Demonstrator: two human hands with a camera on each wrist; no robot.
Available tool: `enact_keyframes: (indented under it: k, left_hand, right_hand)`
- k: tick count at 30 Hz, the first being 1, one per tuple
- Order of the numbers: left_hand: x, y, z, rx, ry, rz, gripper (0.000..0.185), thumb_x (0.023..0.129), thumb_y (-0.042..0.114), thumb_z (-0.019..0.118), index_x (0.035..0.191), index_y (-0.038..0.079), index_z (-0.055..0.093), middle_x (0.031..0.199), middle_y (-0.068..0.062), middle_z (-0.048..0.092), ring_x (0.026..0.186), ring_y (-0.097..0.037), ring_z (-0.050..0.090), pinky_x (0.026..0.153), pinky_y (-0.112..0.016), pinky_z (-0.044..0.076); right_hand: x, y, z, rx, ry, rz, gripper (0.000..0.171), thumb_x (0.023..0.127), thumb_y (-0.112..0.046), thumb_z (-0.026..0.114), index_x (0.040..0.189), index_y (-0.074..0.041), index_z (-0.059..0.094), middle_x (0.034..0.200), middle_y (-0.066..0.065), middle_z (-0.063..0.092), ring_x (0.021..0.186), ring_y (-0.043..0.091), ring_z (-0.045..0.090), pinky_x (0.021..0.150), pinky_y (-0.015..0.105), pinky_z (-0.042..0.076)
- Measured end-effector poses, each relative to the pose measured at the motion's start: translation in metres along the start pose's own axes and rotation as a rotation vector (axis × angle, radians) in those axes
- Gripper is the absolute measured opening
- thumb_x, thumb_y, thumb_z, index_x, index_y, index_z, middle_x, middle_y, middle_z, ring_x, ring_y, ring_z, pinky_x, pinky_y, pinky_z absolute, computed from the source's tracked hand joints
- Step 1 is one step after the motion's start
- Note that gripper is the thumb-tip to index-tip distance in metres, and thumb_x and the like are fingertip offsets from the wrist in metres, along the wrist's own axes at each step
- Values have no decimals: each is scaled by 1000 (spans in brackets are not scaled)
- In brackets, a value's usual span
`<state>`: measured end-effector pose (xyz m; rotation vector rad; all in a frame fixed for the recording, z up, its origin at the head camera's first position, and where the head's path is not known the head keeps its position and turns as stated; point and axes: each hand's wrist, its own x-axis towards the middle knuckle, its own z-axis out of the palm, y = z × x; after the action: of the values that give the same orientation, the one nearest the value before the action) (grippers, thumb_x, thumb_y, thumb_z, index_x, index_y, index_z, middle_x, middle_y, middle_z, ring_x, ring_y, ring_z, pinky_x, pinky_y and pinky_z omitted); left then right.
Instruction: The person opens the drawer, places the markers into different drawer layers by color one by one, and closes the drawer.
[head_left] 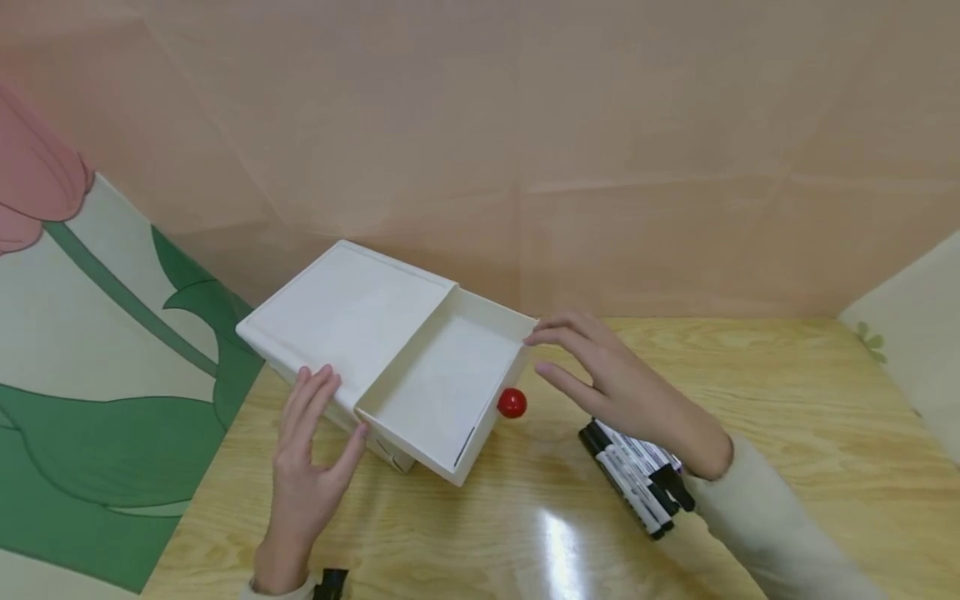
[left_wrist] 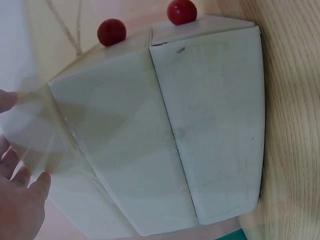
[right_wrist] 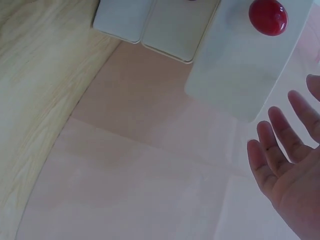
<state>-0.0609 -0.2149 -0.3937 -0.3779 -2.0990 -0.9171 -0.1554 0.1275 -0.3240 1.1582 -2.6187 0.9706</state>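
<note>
A white drawer box (head_left: 341,308) sits at the back left of the wooden table (head_left: 787,400). Its top drawer (head_left: 442,375) is pulled out and shows nothing inside; a red knob (head_left: 512,403) marks the drawer front. My left hand (head_left: 311,442) rests flat on the box's near edge, fingers straight, thumb against the side. With extended fingers, my right hand (head_left: 592,367) touches the drawer's far front corner. In the left wrist view the box (left_wrist: 200,125) shows two red knobs (left_wrist: 111,31). The right wrist view shows the drawer front's knob (right_wrist: 268,16) beside my spread fingers (right_wrist: 280,160).
A bundle of black and white markers (head_left: 637,479) lies on the table under my right wrist. Peach panels (head_left: 525,125) wall in the back, and a flower-patterned panel (head_left: 90,350) stands on the left. Bare wood stretches to the right and front.
</note>
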Motion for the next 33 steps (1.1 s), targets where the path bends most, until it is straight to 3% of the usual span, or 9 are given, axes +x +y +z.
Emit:
enact_keyframes:
  k: [10,15,19,28,33]
  left_hand:
    - [0,1,0,-4,-2,-6,58,82,12,73,136,-3,56,143,-24,53,147,-34,33,127,-33,24]
    - [0,1,0,-5,1,-5,60,79,8,74,135,-3,56,143,-24,53,147,-34,33,127,-33,24]
    - [0,1,0,-7,4,-4,58,81,11,73,135,-3,56,143,-24,53,147,-34,33,127,-34,24]
    - [0,1,0,7,1,-2,57,84,15,73,135,-3,56,143,-24,53,147,-35,34,127,-33,24]
    - [1,1,0,9,2,3,56,89,25,69,135,-3,56,143,-24,53,147,-35,34,127,-34,24]
  right_hand:
    - [-22,5,1,-45,29,49,32,100,-26,59,130,-14,58,135,0,55,129,19,49,108,46,45]
    - [-32,5,0,-51,31,91,33,100,-26,59,131,-14,57,135,0,56,127,20,50,101,44,49]
    - [-38,6,-2,-67,48,100,34,99,-25,61,131,-14,57,134,1,57,126,21,53,96,44,52]
    - [-47,8,-9,-56,89,104,34,98,-19,63,131,-13,58,132,2,60,124,24,54,97,49,50]
    - [-53,9,-11,-43,88,118,33,97,-19,63,130,-14,58,130,1,61,123,21,56,96,43,51]
